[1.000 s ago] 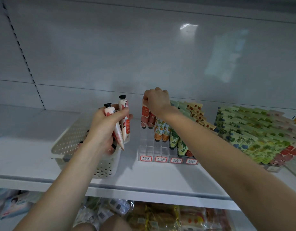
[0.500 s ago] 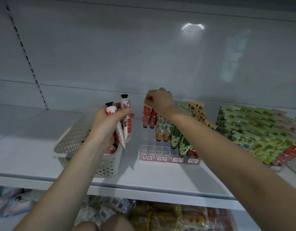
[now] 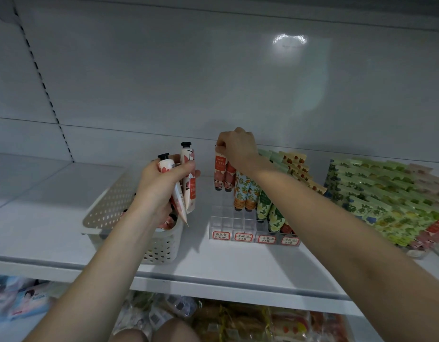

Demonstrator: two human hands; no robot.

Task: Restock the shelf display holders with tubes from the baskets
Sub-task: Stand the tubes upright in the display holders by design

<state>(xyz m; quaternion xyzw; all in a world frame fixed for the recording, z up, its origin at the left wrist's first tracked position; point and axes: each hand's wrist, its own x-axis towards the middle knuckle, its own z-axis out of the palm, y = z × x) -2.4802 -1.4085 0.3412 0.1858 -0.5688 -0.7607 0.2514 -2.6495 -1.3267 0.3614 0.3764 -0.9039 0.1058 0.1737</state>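
Head view: a person stands at a white shelf [image 3: 40, 218] with both arms reaching in.
Left hand: the left hand [image 3: 161, 186] is curled round two cream-and-red tubes [image 3: 189, 178]. Their black caps point up and one tube slants across the other.
Where it is held: over the right end of the white perforated basket [image 3: 110, 213]. A few more tubes [image 3: 168, 222] show in the basket under the wrist.
Right hand: the right hand [image 3: 235, 149] has bent fingers pinching the flat top end of a red tube [image 3: 219, 174].
Red tube: it stands upright at the back left corner of the clear display holder [image 3: 238, 223], touching a second red one beside it.
Holder: the front cells on the left are bare. To the right stand orange-patterned tubes [image 3: 245, 191], then green lemon-print tubes [image 3: 265, 206].
Front edge: four red-bordered price labels [image 3: 221, 236]; I cannot read the writing.
Far right: rows of green sachets [image 3: 386, 193].
Below: packaged goods [image 3: 238, 324] on the lower shelf.
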